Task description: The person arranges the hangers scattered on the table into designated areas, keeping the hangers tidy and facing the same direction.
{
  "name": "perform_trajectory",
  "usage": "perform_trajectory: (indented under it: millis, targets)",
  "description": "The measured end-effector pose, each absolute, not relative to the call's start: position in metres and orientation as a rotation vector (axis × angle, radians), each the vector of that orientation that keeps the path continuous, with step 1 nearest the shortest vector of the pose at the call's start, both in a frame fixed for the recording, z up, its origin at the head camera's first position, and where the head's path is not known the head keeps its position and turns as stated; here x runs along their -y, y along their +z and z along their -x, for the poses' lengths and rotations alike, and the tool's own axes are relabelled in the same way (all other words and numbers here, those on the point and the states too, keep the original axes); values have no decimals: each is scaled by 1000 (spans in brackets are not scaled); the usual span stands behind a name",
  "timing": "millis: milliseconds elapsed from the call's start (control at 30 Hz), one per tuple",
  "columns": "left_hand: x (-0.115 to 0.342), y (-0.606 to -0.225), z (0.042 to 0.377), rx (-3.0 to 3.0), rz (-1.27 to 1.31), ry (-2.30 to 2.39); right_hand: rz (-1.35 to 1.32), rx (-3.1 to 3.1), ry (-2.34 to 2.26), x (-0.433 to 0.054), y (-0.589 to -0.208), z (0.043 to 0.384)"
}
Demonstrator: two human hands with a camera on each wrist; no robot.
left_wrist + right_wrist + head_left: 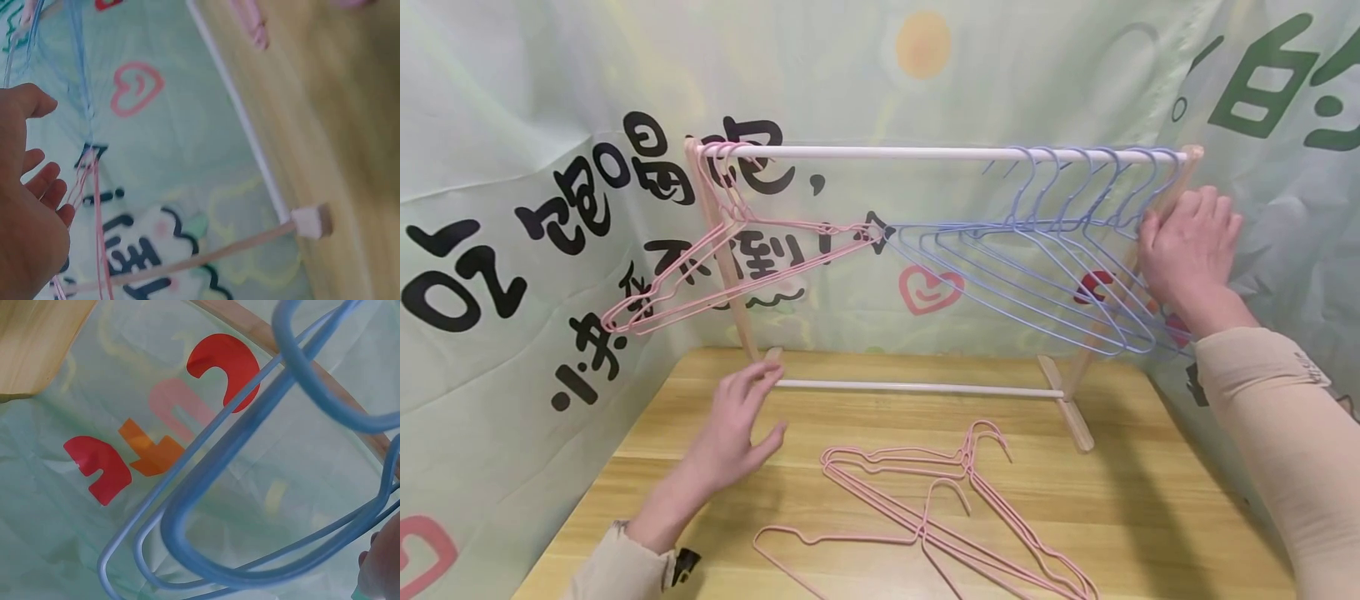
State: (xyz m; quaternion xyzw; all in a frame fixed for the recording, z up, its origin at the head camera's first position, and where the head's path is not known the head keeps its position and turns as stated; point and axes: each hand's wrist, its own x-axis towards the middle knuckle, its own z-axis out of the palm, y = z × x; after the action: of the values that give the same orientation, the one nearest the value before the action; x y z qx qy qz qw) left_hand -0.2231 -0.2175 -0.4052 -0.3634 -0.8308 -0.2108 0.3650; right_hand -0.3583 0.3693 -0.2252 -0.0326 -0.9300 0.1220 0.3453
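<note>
Several blue wire hangers (1037, 242) hang on the right part of the rack's white top bar (865, 153). My right hand (1195, 246) is at the right wooden post, beside the last blue hangers. What its fingers touch is hidden; only a bit of that hand (382, 565) shows in the right wrist view. A few pink wire hangers (752, 279) hang at the bar's left end. My left hand (733, 429) hovers over the table near the left post's foot, fingers spread and holding nothing. More pink hangers (917, 532) lie on the table in front of the rack.
The rack stands on a wood-grain table (677, 450), with a white lower bar (917, 387) between its feet. A wooden foot (1075, 425) sticks out at the right. Printed cloth (850, 75) encloses the back and both sides.
</note>
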Motion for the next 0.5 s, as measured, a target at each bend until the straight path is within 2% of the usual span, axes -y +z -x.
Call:
perform_trajectory:
  millis: [500]
  targets:
    - [181,-472,169,2581,1286,-527,92,2421,326,-369,-224,357]
